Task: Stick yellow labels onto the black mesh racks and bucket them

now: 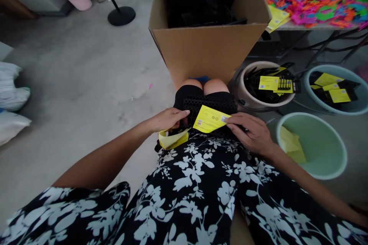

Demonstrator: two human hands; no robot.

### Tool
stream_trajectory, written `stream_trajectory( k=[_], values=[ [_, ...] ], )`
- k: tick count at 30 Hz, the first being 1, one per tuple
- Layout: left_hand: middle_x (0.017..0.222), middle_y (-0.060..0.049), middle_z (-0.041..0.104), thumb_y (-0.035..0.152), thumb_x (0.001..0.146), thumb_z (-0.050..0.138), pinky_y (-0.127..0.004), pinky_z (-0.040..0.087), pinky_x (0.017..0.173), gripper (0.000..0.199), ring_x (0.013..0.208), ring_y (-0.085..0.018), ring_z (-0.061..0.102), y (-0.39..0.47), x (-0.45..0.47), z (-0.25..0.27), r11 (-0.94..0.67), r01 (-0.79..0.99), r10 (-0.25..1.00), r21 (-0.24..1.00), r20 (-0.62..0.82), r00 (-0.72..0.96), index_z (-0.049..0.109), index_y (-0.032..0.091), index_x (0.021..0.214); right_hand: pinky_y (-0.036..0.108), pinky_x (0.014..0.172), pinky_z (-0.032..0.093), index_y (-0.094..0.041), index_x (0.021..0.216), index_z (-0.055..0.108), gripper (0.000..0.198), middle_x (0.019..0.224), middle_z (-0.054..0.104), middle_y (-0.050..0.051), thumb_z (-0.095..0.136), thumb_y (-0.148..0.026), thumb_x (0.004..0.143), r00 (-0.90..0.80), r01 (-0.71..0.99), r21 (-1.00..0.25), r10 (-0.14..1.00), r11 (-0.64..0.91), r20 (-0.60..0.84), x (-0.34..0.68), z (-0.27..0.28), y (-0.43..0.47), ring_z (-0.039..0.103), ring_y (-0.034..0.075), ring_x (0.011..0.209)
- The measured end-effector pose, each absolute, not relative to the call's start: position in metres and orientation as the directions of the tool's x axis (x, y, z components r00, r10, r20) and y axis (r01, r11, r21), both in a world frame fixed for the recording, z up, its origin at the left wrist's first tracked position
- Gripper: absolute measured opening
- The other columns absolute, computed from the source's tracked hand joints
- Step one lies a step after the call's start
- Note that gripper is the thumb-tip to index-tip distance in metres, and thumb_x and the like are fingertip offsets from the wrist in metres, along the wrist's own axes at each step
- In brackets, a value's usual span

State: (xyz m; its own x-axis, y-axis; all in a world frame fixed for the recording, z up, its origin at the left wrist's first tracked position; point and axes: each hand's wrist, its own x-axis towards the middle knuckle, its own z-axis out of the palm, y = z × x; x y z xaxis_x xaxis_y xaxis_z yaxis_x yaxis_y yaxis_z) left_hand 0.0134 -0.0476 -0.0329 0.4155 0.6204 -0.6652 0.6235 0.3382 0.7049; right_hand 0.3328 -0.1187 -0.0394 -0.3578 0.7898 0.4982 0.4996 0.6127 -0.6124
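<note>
Yellow card (211,119) lies crosswise mid-frame, my right hand (253,132) pinching its right end; left hand (169,119) grip, I can't tell

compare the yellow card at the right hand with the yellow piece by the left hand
Pose: the yellow card looks nearly flat, while the yellow piece is curled.

Surface: the yellow card shows printed marks; no print can be made out on the yellow piece.

Hold: the right hand grips the yellow card's end; whether the left hand touches the yellow piece is unclear.

Both are thin and yellow.
</note>
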Motion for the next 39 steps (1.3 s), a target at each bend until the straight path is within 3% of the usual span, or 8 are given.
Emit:
stream_trajectory(
  k=[7, 12, 17, 28, 34, 39],
  values=[
    [0.053, 0.002, 0.048, 0.077, 0.092, 0.054, -0.027, 0.03, 0.042, 0.061, 0.043, -0.012, 0.039, -0.042, 0.008, -0.033, 0.347, 0.628, 0.527, 0.697, -0.699, 0.484, 0.073, 0.019, 0.092, 0.041, 0.086, 0.064, -0.029, 0.11, 0.079, 0.017, 0.102, 0.081, 0.004, 0.068, -0.028, 0.097, -0.386, 0.471, -0.688, 0.83, 0.553, 0.402, 0.334, -0.045, -0.111, 0.076, 0.023, 0.091],
    [0.069, -0.004, 0.066, 0.076, 0.091, 0.057, -0.026, 0.039, 0.05, 0.06, 0.056, -0.015, 0.055, -0.035, 0.004, -0.035, 0.332, 0.623, 0.48, 0.708, -0.696, 0.534, 0.076, 0.019, 0.091, 0.04, 0.087, 0.063, -0.029, 0.11, 0.079, 0.017, 0.103, 0.081, 0.004, 0.07, -0.028, 0.096, -0.396, 0.455, -0.722, 0.845, 0.52, 0.359, 0.337, -0.048, -0.11, 0.076, 0.023, 0.09],
    [0.081, -0.007, 0.074, 0.077, 0.09, 0.058, -0.026, 0.041, 0.053, 0.061, 0.062, -0.017, 0.06, -0.033, 0.002, -0.038, 0.293, 0.64, 0.476, 0.711, -0.689, 0.547, 0.078, 0.019, 0.093, 0.041, 0.085, 0.063, -0.03, 0.107, 0.08, 0.015, 0.1, 0.081, 0.003, 0.071, -0.031, 0.095, -0.403, 0.459, -0.732, 0.852, 0.503, 0.333, 0.338, -0.048, -0.108, 0.075, 0.023, 0.088],
    [0.081, -0.007, 0.074, 0.076, 0.092, 0.055, -0.025, 0.041, 0.055, 0.061, 0.064, -0.017, 0.061, -0.033, 0.002, -0.038, 0.282, 0.625, 0.471, 0.728, -0.673, 0.571, 0.077, 0.019, 0.095, 0.04, 0.087, 0.064, -0.031, 0.113, 0.077, 0.017, 0.105, 0.08, 0.003, 0.068, -0.029, 0.099, -0.488, 0.501, -0.638, 0.8, 0.585, 0.35, 0.34, -0.05, -0.106, 0.076, 0.022, 0.092],
    [0.068, -0.003, 0.064, 0.078, 0.09, 0.056, -0.027, 0.035, 0.048, 0.062, 0.052, -0.014, 0.05, -0.034, 0.002, -0.036, 0.348, 0.614, 0.453, 0.708, -0.701, 0.551, 0.075, 0.019, 0.094, 0.04, 0.089, 0.064, -0.028, 0.116, 0.076, 0.021, 0.106, 0.079, 0.004, 0.068, -0.025, 0.097, -0.533, 0.502, -0.626, 0.784, 0.596, 0.319, 0.337, -0.043, -0.105, 0.076, 0.022, 0.094],
    [0.061, -0.001, 0.056, 0.077, 0.092, 0.052, -0.027, 0.036, 0.049, 0.062, 0.053, -0.015, 0.047, -0.034, 0.001, -0.035, 0.241, 0.634, 0.507, 0.734, -0.653, 0.563, 0.076, 0.019, 0.092, 0.043, 0.093, 0.064, -0.025, 0.12, 0.074, 0.025, 0.111, 0.077, 0.008, 0.067, -0.026, 0.096, -0.565, 0.528, -0.592, 0.772, 0.609, 0.29, 0.333, -0.037, -0.106, 0.074, 0.024, 0.099]
  ],
)
